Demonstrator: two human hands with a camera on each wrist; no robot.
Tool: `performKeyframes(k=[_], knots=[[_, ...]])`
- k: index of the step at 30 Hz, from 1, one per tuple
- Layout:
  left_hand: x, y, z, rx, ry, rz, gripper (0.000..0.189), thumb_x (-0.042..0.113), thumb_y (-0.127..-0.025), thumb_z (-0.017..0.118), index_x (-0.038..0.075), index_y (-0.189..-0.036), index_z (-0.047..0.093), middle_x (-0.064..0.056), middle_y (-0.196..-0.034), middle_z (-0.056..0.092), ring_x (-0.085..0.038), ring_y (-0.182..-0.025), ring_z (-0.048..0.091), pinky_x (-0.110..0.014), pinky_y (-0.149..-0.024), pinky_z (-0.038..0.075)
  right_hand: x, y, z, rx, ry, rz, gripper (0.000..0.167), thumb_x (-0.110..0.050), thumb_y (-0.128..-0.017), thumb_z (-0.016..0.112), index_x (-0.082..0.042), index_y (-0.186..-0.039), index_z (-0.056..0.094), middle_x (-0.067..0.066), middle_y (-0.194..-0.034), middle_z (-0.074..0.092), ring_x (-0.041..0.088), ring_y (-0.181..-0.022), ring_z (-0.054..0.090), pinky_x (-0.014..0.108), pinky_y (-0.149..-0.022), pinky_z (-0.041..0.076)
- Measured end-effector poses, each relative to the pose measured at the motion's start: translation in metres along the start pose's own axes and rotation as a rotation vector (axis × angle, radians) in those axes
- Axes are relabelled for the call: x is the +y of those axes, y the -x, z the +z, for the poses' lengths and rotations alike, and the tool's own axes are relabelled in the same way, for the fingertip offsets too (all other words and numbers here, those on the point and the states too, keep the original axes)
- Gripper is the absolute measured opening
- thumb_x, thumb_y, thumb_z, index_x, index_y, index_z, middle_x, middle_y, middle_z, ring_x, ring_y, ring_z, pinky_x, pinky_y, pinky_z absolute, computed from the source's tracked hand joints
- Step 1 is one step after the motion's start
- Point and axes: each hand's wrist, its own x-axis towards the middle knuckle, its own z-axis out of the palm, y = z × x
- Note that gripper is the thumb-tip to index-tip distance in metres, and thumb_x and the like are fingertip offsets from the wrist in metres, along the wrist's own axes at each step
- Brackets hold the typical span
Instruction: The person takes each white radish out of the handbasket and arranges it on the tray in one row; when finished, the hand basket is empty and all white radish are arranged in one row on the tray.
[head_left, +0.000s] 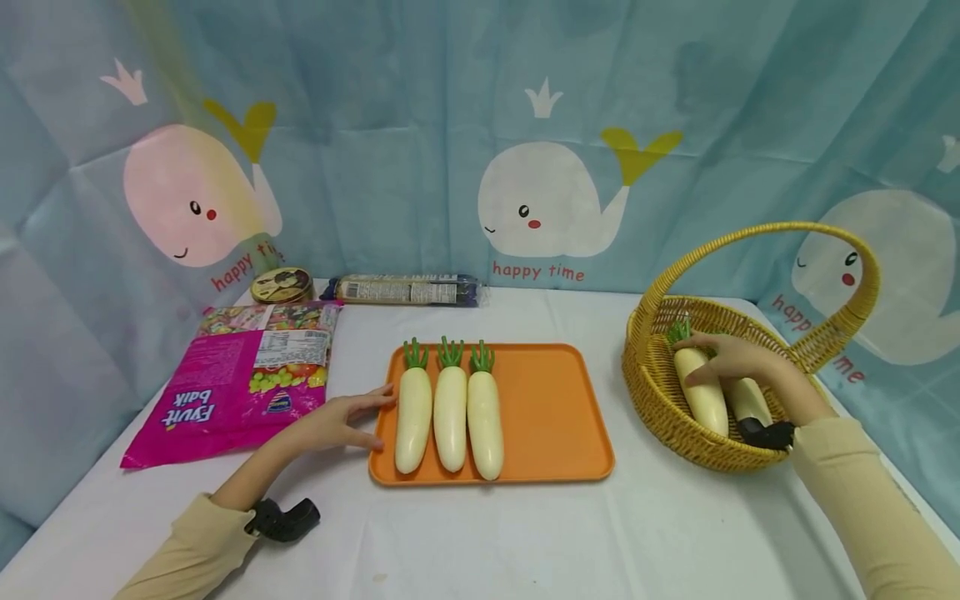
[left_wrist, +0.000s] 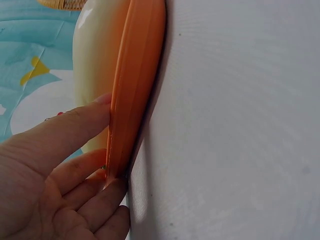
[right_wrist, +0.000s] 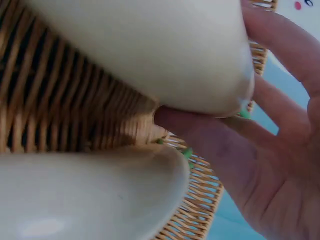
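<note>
My right hand (head_left: 727, 360) reaches into a yellow wicker basket (head_left: 667, 429) and grips a white radish (head_left: 707, 404) near its green top. In the right wrist view, thumb and fingers lie on opposite sides of that radish (right_wrist: 165, 55). Beside it in the basket lies a second white radish (head_left: 750, 402), partly hidden by my wrist. On the left, the spread fingers and thumb of my left hand (head_left: 333, 425) touch the left rim of an orange tray (head_left: 555, 417). Three white radishes (head_left: 450, 421) lie side by side on the tray's left half, green tops toward the back.
A pink fruit candy bag (head_left: 232, 387) lies left of the tray. Behind it are a round tin (head_left: 281, 286) and a long clear-wrapped packet (head_left: 405, 290). The basket's tall handle (head_left: 757, 229) arches above my right hand. A blue whale-print curtain (head_left: 390, 167) hangs behind the white table (head_left: 525, 542).
</note>
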Motion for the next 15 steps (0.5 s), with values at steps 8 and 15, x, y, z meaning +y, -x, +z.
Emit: performKeyframes(k=[8,15], knots=[[0.001,0.001,-0.002,0.003,0.013,-0.011,0.065,0.020,-0.079,0.069,-0.008,-0.130,0.040,-0.025,-0.141,0.022,-0.041,-0.126,0.021,-0.049,-0.098,0.025,-0.007,0.011,-0.011,0.116,-0.018,-0.046,0.075,-0.029,-0.077,0.070,0.004,-0.134,0.034,0.031,-0.142,-0.003,0.044,-0.102,0.048,0.039,-0.069,0.051],[-0.001,0.001,0.000,0.002,0.001,0.000,0.064,0.020,-0.079,0.069,-0.008,-0.130,0.040,-0.024,-0.141,0.023,-0.041,-0.126,0.021,-0.050,-0.098,0.025,-0.021,0.032,-0.015,0.156,-0.050,-0.068,0.069,-0.029,-0.082,0.066,-0.001,-0.136,0.032,0.027,-0.144,-0.003,0.044,-0.106,0.046,0.044,-0.075,0.049]])
